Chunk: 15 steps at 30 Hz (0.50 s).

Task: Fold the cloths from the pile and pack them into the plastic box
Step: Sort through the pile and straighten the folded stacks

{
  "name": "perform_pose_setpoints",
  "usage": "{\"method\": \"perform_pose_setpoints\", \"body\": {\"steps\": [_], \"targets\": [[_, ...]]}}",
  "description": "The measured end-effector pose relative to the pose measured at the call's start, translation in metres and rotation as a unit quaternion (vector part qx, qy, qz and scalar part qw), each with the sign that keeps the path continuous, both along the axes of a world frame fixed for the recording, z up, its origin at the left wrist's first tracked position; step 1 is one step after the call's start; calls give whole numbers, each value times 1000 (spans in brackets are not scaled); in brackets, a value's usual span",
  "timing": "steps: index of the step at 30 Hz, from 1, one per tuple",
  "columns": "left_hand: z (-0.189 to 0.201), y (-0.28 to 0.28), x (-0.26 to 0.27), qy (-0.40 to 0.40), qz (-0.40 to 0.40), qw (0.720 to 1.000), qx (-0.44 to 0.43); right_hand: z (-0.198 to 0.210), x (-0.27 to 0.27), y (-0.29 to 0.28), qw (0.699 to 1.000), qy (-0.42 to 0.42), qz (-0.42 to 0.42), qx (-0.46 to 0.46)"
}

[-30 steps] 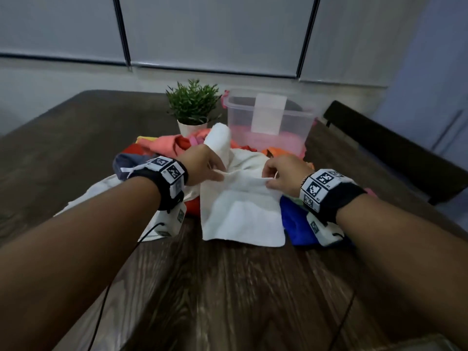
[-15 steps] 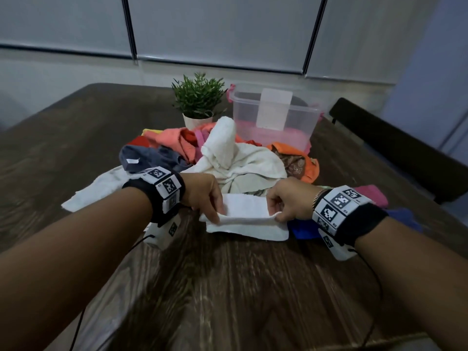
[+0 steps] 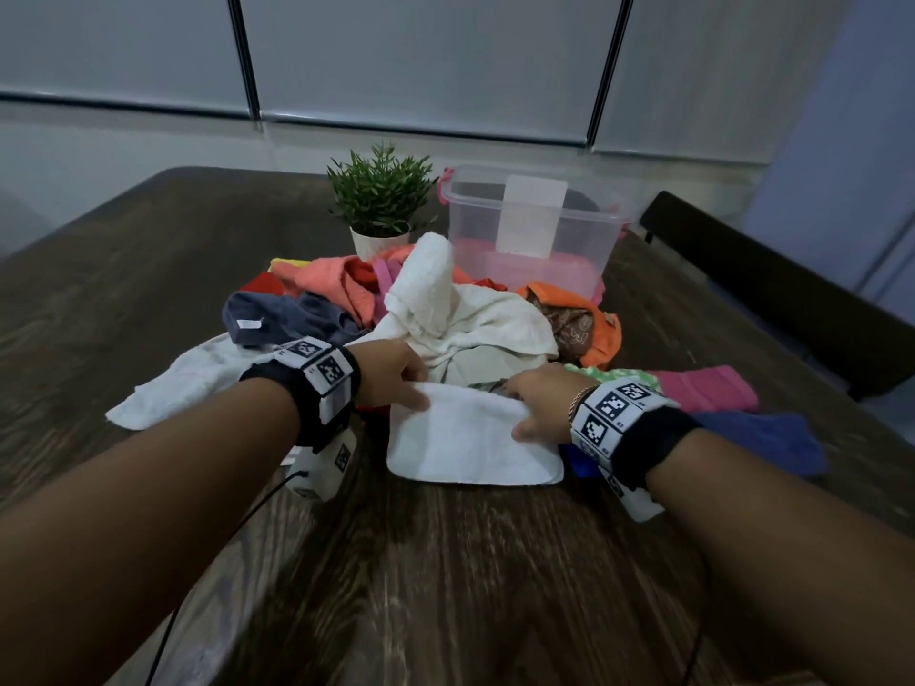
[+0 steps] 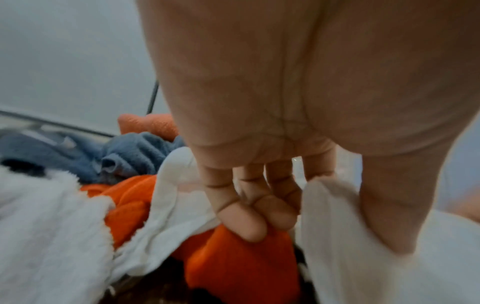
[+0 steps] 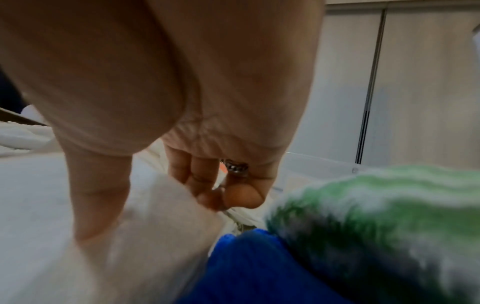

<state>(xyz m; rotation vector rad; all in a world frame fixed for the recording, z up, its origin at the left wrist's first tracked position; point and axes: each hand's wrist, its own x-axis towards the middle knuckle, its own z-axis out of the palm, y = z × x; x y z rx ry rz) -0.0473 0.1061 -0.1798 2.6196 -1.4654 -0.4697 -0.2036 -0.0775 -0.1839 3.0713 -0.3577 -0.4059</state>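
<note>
A white cloth (image 3: 473, 440) lies folded on the dark wooden table (image 3: 445, 586) in front of the pile of cloths (image 3: 435, 309). My left hand (image 3: 413, 393) pinches its far left corner, with the thumb (image 4: 384, 216) on top of the white cloth (image 4: 342, 257) and the fingers (image 4: 249, 216) curled behind. My right hand (image 3: 520, 413) pinches the far right corner; in the right wrist view the thumb (image 5: 98, 195) presses on the white cloth (image 5: 39, 205). The clear plastic box (image 3: 532, 230) stands behind the pile and holds something pink at the bottom.
A potted plant (image 3: 379, 205) stands left of the box. A white towel (image 3: 183, 383) spreads to the left. Green (image 3: 614, 376), pink (image 3: 703, 388) and blue (image 3: 762, 443) cloths lie to the right. A dark chair (image 3: 772, 289) stands at the table's right edge.
Both hands drew the white cloth's far edge toward me and folded it over. The cloth now lies shorter and doubled, with both hands still at its far corners.
</note>
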Motion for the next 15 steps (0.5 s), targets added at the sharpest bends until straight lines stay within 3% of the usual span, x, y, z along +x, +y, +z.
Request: {"method": "perform_pose_setpoints", "body": {"steps": [3, 5, 7, 10, 12, 15], "targets": [[8, 10, 12, 101, 51, 987, -117, 12, -2, -5, 998, -48, -7, 43], [11, 14, 19, 209, 101, 943, -240, 24, -5, -10, 986, -121, -30, 114], [15, 14, 22, 268, 146, 892, -332, 38, -6, -15, 963, -195, -47, 181], [17, 7, 23, 261, 198, 864, -384, 49, -8, -18, 923, -285, -105, 237], [18, 1, 19, 221, 222, 871, -379, 50, -6, -22, 893, -338, -151, 255], [23, -6, 6, 159, 236, 885, -369, 52, -2, -23, 879, -359, -206, 236]]}}
